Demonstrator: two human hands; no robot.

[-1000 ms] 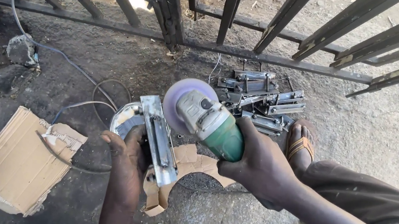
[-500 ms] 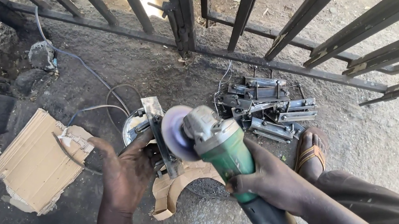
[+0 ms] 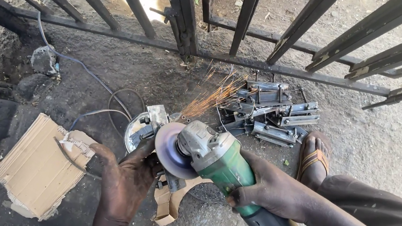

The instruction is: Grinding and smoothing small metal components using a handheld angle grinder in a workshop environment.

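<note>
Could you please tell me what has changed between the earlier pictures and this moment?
The green angle grinder in the right hand has come down onto the metal part, and sparks now fly toward the gate. The left hand still steadies that part; cardboard and metal pieces lie unmoved.

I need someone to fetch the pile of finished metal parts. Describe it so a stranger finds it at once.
Start at the dark barred metal gate across the top. On the ground just below its bottom rail, right of the sparks, lies the heap of grey metal brackets, beside a sandalled foot. Unlike the torn cardboard at left, it is bolted steel strips stacked crosswise.
</note>
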